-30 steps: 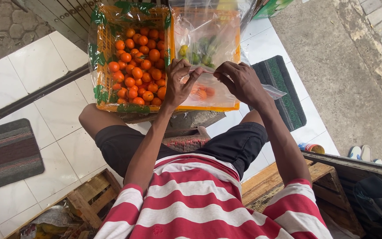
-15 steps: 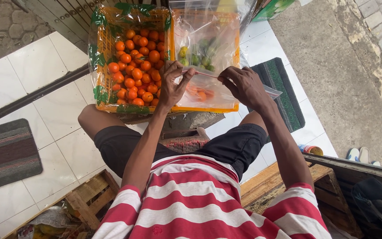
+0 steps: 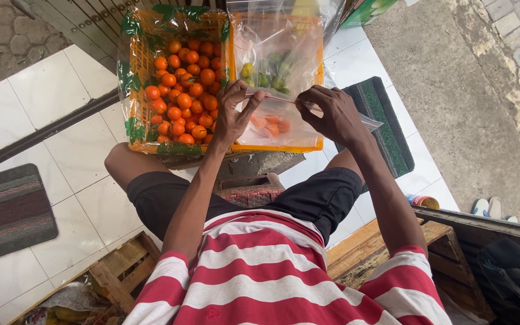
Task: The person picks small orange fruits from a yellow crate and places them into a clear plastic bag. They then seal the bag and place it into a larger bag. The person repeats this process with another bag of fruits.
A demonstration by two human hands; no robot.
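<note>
Sitting person: wore a red-and-white striped shirt (image 3: 272, 271) and black shorts (image 3: 170, 201), seen from above, knees apart on a white tiled floor (image 3: 37, 102).
Floor around: a dark striped mat (image 3: 7, 210) lay at the left; a green-edged mat (image 3: 386, 126) lay at the right, partly under the right forearm.
Wooden crates: one (image 3: 121, 265) stood by the left hip; another (image 3: 440, 253) stood by the right hip.
Yellow crate (image 3: 136, 66): sat in front of the knees, lined with clear plastic printed with green leaves.
Oranges (image 3: 182, 90): small, heaped in the crate's left half.
Green fruit (image 3: 266, 75): a few pieces in the crate's right half, blurred behind plastic.
Clear plastic bag (image 3: 278, 120): hung between the two hands over the crate's right half, its top edge stretched level, several small oranges (image 3: 269, 125) lying in its bottom.
Left hand (image 3: 233, 114): fingers pinched tight on the bag's top edge at its left end.
Right hand (image 3: 329, 114): fingers clenched on the same edge at its right end, well apart from the left hand.
Small tin (image 3: 422, 201): stood on the tiles by the right knee.
</note>
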